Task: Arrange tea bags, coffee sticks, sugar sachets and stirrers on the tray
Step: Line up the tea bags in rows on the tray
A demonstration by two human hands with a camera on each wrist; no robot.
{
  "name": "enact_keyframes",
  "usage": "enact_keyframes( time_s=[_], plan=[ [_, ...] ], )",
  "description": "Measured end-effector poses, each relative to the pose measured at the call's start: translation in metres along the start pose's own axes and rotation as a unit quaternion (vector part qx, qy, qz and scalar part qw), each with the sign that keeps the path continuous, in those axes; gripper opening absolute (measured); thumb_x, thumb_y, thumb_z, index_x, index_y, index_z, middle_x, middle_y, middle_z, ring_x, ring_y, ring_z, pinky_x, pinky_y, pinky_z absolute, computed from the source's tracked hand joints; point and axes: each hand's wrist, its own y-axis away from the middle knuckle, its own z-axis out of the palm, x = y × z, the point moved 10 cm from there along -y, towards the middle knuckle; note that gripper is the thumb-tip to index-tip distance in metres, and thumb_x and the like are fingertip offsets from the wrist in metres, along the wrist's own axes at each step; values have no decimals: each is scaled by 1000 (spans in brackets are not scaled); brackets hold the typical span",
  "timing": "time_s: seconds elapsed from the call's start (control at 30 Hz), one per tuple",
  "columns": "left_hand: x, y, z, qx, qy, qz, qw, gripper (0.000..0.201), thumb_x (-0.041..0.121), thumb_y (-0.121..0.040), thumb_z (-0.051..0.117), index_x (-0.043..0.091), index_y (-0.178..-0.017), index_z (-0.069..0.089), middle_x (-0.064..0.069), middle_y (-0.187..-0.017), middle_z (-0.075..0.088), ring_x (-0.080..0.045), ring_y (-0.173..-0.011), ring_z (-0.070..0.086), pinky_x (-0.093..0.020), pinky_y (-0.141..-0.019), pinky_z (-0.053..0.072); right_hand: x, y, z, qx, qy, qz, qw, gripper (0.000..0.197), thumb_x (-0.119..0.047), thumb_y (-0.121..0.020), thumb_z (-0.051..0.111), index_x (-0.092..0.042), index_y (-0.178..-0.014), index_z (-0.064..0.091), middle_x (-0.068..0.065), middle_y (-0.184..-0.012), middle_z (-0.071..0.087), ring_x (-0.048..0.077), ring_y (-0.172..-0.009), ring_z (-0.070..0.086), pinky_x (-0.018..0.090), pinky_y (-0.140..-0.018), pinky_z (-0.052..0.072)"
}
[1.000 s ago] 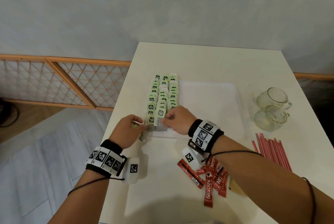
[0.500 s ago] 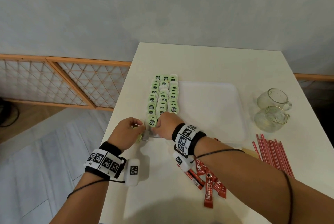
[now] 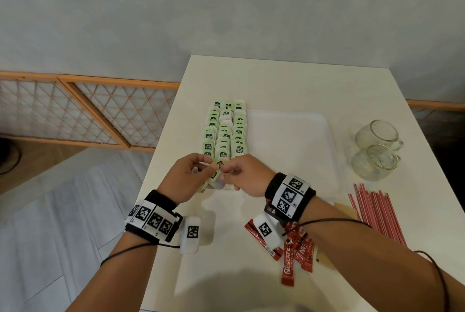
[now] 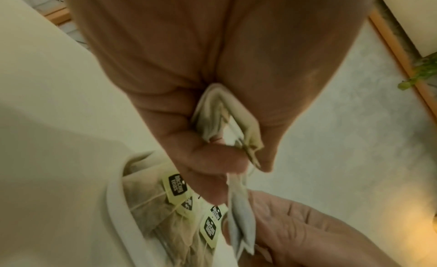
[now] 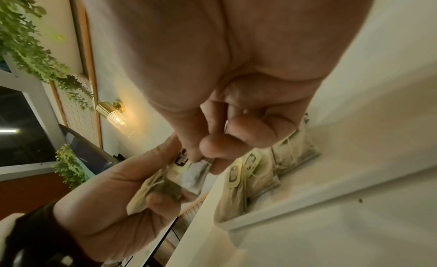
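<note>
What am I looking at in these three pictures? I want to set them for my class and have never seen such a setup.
A person wears three cameras: one on the head, one on each wrist. The head view looks down on a table with a white tray. Rows of tea bags fill the tray's left side. Coffee sticks, red stirrers and two glass mugs lie off the tray. The left hand holds a few tea bags; the right hand pinches one of them. The wrist views show those grips close up.
</note>
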Motion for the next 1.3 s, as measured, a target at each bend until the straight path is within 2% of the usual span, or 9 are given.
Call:
enact_keyframes(
  time_s=[0.1, 0.23, 0.37, 0.47, 0.63, 0.77, 0.93, 1.1, 1.3],
  plan=[
    [1, -1, 3, -28, -8, 15, 999, 14, 19, -92, 72, 16, -105, 71, -3, -64, 65, -7, -45, 46, -19, -47, 40, 10, 3, -15, 47, -27, 21, 998, 17, -20, -96, 65, -13, -110, 73, -2, -83, 72, 7, -55, 59, 31, -67, 54],
    [7, -3, 3, -32, -49, 44, 997, 24, 18, -93, 70, 29, -73, 76, -6, -61, 62, -8, -48, 46, -20, -50, 39, 6, 4, -13, 27, -27, 5, 999, 17, -25, -96, 66, -10, -99, 73, 8, -83, 73, 8, -58, 61, 33, -66, 52],
    [10, -8, 0, -16, -43, 39, 998, 9, 14, -92, 71, 8, -89, 76, -1, -59, 58, -2, -44, 45, -16, -47, 38, -4, 0, -17, 58, 40, -23, 997, 32, -29, -92, 70, -14, -67, 58, -1, -66, 47, 12, -62, 42, 29, -64, 38],
    [-1, -9, -6, 18, -35, -6, 999, 15, 26, -95, 67, 13, -92, 74, 2, -56, 55, -6, -43, 42, -21, -47, 38, 5, -5, -23, 85, 69, 11, 994, 39, -27, -91, 72, -17, -58, 53, -7, -57, 41, 11, -55, 37, 25, -57, 34],
    [-23, -3, -6, 9, -19, -105, 994, 21, -3, -95, 49, 8, -104, 64, -2, -83, 53, -12, -61, 47, -24, -53, 38, 24, -7, -8, 53, 101, 65, 991, 43, -31, -93, 70, 4, -69, 63, 6, -60, 48, 16, -56, 45, 25, -57, 41],
    [-40, 0, -11, 28, 78, -164, 983, 32, -1, -88, 38, 7, -108, 61, -16, -102, 53, -26, -77, 50, -33, -62, 42, 26, -8, -2, 50, 150, 89, 983, 38, -36, -90, 71, -12, -62, 60, 4, -64, 58, 19, -60, 55, 29, -60, 48],
    [-34, 2, 0, -21, 87, -161, 983, 44, -4, -89, 41, 18, -127, 49, -18, -104, 65, -26, -76, 56, -35, -63, 50, 14, -1, -10, 63, 192, 94, 975, 32, -43, -89, 71, -13, -95, 63, 5, -93, 69, 27, -84, 66, 40, -78, 57],
    [-32, 6, 10, -50, 134, -155, 978, 63, 7, -70, 54, 17, -132, 47, -21, -98, 62, -22, -62, 59, -33, -60, 49, 1, 5, -9, 46, 121, 13, 991, 40, -35, -88, 73, -27, -120, 51, -5, -91, 62, 19, -81, 62, 41, -79, 55],
    [-30, 6, 22, -70, 163, -146, 973, 62, 5, -73, 58, 15, -134, 46, -15, -91, 66, -22, -66, 60, -30, -57, 46, -22, 19, -3, 24, 104, -125, 986, 31, -17, -90, 73, -25, -120, 67, -3, -108, 57, -10, -69, 50, 8, -68, 36]
  ],
)
